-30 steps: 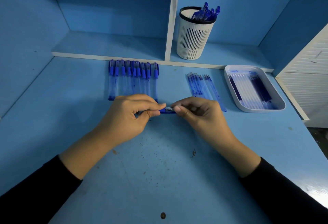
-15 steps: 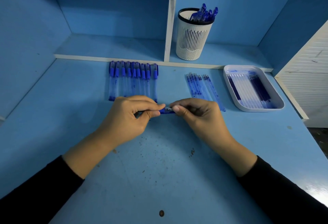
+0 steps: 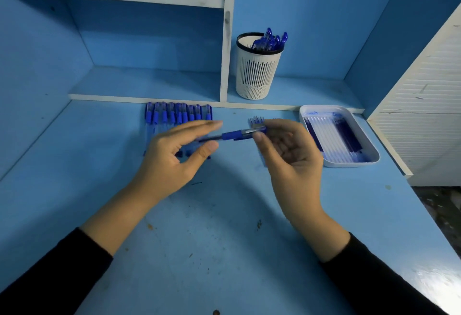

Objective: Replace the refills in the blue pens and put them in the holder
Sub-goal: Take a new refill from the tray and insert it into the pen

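The pen lies crosswise above the desk, its right end pinched in the right hand; the left hand spreads loose about its tip; the holder stands beyond, nearer the right.

no readable text, labels or numbers

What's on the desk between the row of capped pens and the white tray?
Head view: a small bunch of loose refills lies there, mostly hidden behind the right hand, which pinches a blue pen above that stretch.
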Available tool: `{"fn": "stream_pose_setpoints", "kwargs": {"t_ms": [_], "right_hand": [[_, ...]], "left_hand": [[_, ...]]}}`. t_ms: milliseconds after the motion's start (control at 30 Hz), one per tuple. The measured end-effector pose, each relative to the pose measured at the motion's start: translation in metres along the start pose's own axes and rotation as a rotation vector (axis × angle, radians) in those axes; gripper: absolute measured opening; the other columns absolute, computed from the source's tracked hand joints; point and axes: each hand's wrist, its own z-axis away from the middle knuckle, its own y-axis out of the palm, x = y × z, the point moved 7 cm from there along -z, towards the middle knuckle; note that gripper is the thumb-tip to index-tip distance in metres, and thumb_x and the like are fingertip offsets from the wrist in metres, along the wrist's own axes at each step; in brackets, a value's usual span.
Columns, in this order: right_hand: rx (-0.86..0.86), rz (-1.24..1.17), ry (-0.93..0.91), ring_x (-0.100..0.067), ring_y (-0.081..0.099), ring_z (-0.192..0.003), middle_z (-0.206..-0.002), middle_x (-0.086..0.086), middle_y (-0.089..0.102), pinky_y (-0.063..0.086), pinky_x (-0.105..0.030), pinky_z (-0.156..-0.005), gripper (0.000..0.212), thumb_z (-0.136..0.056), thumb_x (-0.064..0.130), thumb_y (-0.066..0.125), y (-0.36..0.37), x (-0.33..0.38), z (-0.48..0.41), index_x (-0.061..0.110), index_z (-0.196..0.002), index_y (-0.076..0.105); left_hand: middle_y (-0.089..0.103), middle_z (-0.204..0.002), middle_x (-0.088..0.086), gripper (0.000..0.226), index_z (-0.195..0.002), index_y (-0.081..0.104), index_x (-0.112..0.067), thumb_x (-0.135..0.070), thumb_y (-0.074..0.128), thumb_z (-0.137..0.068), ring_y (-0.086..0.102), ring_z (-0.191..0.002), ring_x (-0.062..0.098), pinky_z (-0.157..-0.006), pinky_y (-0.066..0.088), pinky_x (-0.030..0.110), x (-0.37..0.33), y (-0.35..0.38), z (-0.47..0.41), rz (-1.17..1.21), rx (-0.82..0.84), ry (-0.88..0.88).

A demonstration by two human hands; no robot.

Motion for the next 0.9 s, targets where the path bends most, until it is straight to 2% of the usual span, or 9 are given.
{"fn": "stream_pose_setpoints", "kwargs": {"t_ms": [67,133,233,400,500,600,667,800,900], "right_hand": [[-0.087,0.035,-0.07,-0.008,0.063,-0.08,-0.088,0.002,0.067,0.048,-0.018,-0.076,0.017,-0.086,-0.002,0.067,-0.017,0.012,-0.011,0.009,-0.097,0.061],[-0.172,0.084,-0.156,-0.008,0.063,-0.081,-0.09,-0.006,0.066,0.048,-0.019,-0.078,0.016,-0.087,-0.003,0.066,-0.035,0.028,-0.025,0.005,-0.098,0.059],[-0.294,0.147,-0.3,-0.01,0.063,-0.083,-0.091,-0.01,0.065,0.049,-0.023,-0.079,0.014,-0.089,0.0,0.066,-0.054,0.056,-0.057,0.007,-0.098,0.058],[-0.4,0.251,-0.476,-0.008,0.063,-0.083,-0.088,0.003,0.063,0.05,-0.023,-0.078,0.01,-0.089,0.005,0.064,-0.055,0.094,-0.123,0.01,-0.096,0.06],[-0.36,0.377,-0.499,0.001,0.061,-0.077,-0.082,0.013,0.062,0.05,-0.017,-0.076,0.009,-0.087,0.007,0.062,-0.039,0.098,-0.159,0.01,-0.096,0.063],[-0.263,0.53,-0.492,0.004,0.06,-0.072,-0.08,0.01,0.063,0.048,-0.011,-0.075,0.012,-0.087,0.008,0.061,-0.02,0.086,-0.189,0.003,-0.098,0.065],[-0.185,0.619,-0.465,-0.001,0.06,-0.07,-0.081,0.004,0.064,0.047,-0.01,-0.072,0.013,-0.086,0.006,0.061,-0.009,0.072,-0.203,0.003,-0.099,0.065],[-0.036,0.775,-0.336,-0.015,0.061,-0.074,-0.084,-0.007,0.069,0.046,-0.008,-0.069,0.013,-0.086,0.003,0.063,0.007,0.037,-0.22,0.002,-0.098,0.066],[0.045,0.872,-0.233,-0.015,0.061,-0.079,-0.091,-0.011,0.071,0.043,-0.005,-0.067,0.013,-0.088,0.004,0.063,0.013,0.013,-0.224,0.001,-0.1,0.068]], "left_hand": [[0.062,-0.129,-0.011,0.034,-0.128,0.063,-0.014,-0.02,0.061,-0.094,0.056,-0.124,0.002,-0.105,0.041,0.018,0.016,-0.008,-0.005,0.008,-0.014,-0.07],[0.06,-0.132,-0.01,0.036,-0.131,0.061,-0.013,-0.023,0.058,-0.097,0.052,-0.126,0.001,-0.107,0.036,0.014,0.035,-0.015,-0.012,-0.04,-0.004,-0.135],[0.056,-0.137,-0.007,0.037,-0.132,0.061,-0.014,-0.028,0.055,-0.099,0.049,-0.129,0.005,-0.109,0.028,0.01,0.062,-0.011,-0.026,-0.256,0.089,-0.152],[0.037,-0.155,-0.006,0.048,-0.145,0.048,-0.022,-0.039,0.048,-0.099,0.027,-0.146,0.017,-0.12,0.02,0.033,0.098,0.01,-0.039,-0.49,0.284,-0.279],[0.03,-0.159,-0.003,0.059,-0.148,0.044,-0.019,-0.052,0.033,-0.1,0.021,-0.148,0.02,-0.122,0.016,0.038,0.103,0.017,-0.041,-0.593,0.364,-0.286],[0.03,-0.159,-0.003,0.082,-0.148,0.042,-0.017,-0.064,0.016,-0.086,0.019,-0.148,0.018,-0.121,0.008,0.029,0.101,0.019,-0.041,-0.597,0.375,-0.308],[0.03,-0.159,-0.004,0.079,-0.149,0.041,-0.018,-0.062,0.018,-0.087,0.019,-0.149,0.017,-0.12,0.006,0.027,0.098,0.02,-0.041,-0.584,0.361,-0.312],[0.027,-0.16,-0.007,0.055,-0.15,0.038,-0.02,-0.047,0.037,-0.102,0.014,-0.15,0.016,-0.122,0.008,0.03,0.101,0.019,-0.04,-0.573,0.346,-0.315],[0.028,-0.159,-0.006,0.06,-0.149,0.04,-0.021,-0.052,0.033,-0.098,0.016,-0.15,0.017,-0.121,0.012,0.032,0.101,0.019,-0.04,-0.559,0.348,-0.307]]}}
